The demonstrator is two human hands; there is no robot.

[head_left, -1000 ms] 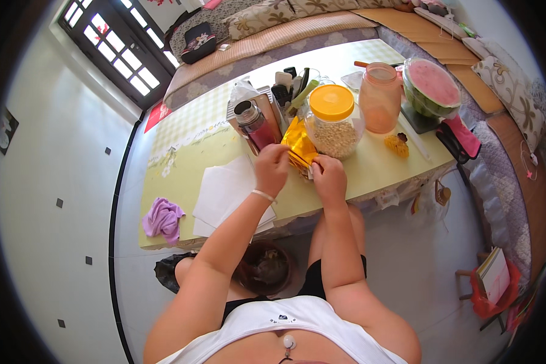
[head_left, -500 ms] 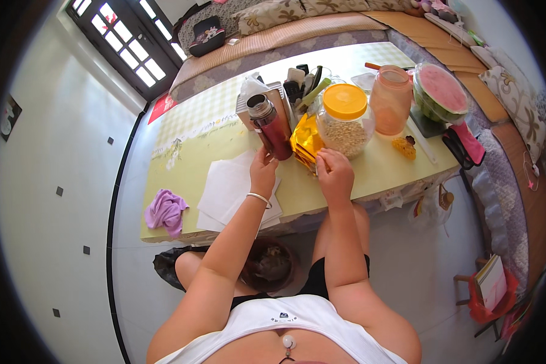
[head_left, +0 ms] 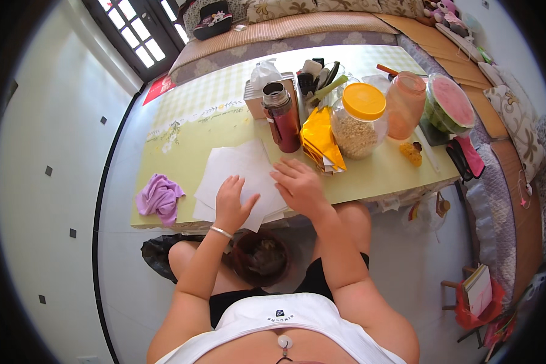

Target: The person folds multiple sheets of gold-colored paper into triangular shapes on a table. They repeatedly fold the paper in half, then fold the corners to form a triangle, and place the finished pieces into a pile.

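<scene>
Several loose white paper sheets [head_left: 224, 164] lie overlapping near the front edge of the table. Over their lower part is my left hand [head_left: 233, 201], its fingers spread and nothing in them. My right hand [head_left: 300, 187] hovers at the sheets' right edge, fingers stretched out, also holding nothing. Whether either palm touches the paper, I cannot tell. Just beyond my right hand stands a dark red thermos flask [head_left: 283, 124] without a lid. Beside it lies shiny gold foil [head_left: 321, 141], next to a clear jar of grain [head_left: 357, 134] with a yellow lid [head_left: 364, 101].
A purple cloth [head_left: 159, 199] lies at the table's left front corner. Behind the flask are a tissue box [head_left: 255, 100] and a holder of remotes. To the right stand a pinkish jar [head_left: 403, 109] and a cut watermelon [head_left: 448, 103]. A bin [head_left: 259, 258] sits between my legs.
Both hands have drawn back toward me, from the flask and the gold foil to the paper sheets. My right hand has let go of the foil and opened. The view has shifted slightly.
</scene>
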